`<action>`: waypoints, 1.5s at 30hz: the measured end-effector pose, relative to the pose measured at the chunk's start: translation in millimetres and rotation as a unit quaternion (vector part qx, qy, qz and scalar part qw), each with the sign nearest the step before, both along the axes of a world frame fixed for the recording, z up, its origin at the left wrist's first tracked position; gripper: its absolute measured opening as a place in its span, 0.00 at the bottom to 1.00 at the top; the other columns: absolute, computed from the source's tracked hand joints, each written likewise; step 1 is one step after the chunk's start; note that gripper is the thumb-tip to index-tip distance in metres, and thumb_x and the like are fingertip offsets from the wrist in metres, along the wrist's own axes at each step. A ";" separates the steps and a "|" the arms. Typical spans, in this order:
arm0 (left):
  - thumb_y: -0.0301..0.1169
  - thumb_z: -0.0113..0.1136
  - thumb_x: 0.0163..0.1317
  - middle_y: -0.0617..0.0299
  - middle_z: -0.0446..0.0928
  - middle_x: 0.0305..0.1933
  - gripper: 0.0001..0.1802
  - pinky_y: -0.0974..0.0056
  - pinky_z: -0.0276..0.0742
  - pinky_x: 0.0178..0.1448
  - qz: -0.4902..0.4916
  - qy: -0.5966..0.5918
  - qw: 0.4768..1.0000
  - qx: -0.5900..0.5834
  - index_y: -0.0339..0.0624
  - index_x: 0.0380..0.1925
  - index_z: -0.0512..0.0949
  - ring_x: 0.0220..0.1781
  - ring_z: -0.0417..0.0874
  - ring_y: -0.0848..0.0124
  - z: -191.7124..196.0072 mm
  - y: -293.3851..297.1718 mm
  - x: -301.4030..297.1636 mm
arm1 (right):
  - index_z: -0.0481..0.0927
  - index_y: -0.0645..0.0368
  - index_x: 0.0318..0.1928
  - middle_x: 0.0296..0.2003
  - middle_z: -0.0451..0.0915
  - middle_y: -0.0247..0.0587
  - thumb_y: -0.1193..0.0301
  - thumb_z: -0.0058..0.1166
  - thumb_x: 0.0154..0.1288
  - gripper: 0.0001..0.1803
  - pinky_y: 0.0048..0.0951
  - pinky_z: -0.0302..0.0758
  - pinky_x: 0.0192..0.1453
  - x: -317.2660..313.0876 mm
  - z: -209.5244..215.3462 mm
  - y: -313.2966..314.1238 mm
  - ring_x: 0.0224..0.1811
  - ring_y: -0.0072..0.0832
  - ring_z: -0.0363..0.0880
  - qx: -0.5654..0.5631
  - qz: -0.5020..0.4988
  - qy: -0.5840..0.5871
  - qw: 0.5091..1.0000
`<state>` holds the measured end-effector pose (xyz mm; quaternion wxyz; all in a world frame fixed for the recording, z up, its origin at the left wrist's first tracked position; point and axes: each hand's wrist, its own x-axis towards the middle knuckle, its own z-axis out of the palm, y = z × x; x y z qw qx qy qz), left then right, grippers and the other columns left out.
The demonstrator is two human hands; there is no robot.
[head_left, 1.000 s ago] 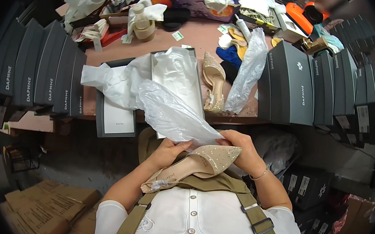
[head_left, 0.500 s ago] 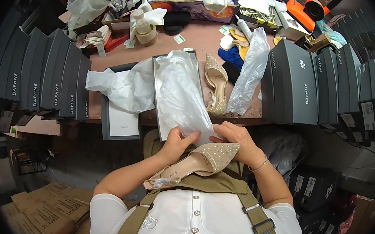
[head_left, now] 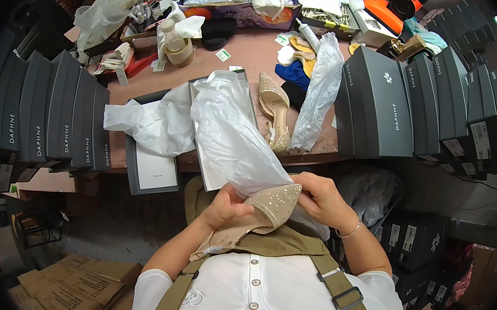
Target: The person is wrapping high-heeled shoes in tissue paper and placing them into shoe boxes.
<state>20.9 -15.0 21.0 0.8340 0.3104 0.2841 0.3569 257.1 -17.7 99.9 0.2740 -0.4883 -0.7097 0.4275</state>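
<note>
A beige pointed slingback shoe (head_left: 276, 207), dotted with sparkling stones, lies against my lap with its toe up and to the right. My left hand (head_left: 225, 208) is closed at the near side of its opening, thumb against the shoe. Beside the toe, my right hand (head_left: 320, 199) pinches the end of a thin white plastic bag (head_left: 232, 132). This bag runs from an open grey shoebox (head_left: 215, 181) on the table down behind the toe. My right fingertips are partly hidden. The matching shoe (head_left: 274, 109) lies on the table, right of that box.
A box lid (head_left: 154, 173) with crumpled white wrapping (head_left: 156, 119) is left of the open box. Grey shoeboxes stand in rows at left (head_left: 55, 112) and right (head_left: 378, 108). Tape rolls (head_left: 179, 52), cloths (head_left: 295, 73) and a plastic bag (head_left: 320, 96) lie farther back.
The shoe's toe has come up between my hands and now overlaps the bag's near end. My left hand has shifted from the bag's edge onto the shoe's side. The view has shifted slightly.
</note>
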 end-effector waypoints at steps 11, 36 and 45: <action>0.18 0.53 0.60 0.59 0.76 0.56 0.22 0.65 0.70 0.61 -0.007 0.118 0.985 0.128 0.34 0.56 0.73 0.57 0.76 0.70 -12.7 7.2 -26.9 | 0.76 0.63 0.51 0.35 0.80 0.44 0.75 0.55 0.63 0.15 0.25 0.74 0.42 -6.0 3.6 27.5 0.31 0.23 0.76 -0.094 -0.017 0.093 0.991; 0.33 0.56 0.62 0.48 0.72 0.60 0.27 0.61 0.67 0.63 -0.062 0.403 0.882 0.237 0.33 0.60 0.68 0.61 0.72 0.62 -47.9 24.2 -33.1 | 0.80 0.63 0.42 0.36 0.82 0.45 0.73 0.61 0.58 0.11 0.32 0.75 0.46 -85.6 68.3 112.5 0.40 0.36 0.82 0.120 0.229 0.150 0.954; 0.30 0.57 0.66 0.56 0.76 0.51 0.25 0.65 0.76 0.55 0.106 0.078 0.991 0.003 0.35 0.61 0.66 0.50 0.78 0.68 -37.6 20.8 -46.9 | 0.61 0.62 0.68 0.55 0.77 0.48 0.56 0.67 0.55 0.45 0.34 0.72 0.58 -16.6 4.0 126.6 0.54 0.35 0.77 0.045 0.184 -0.055 0.980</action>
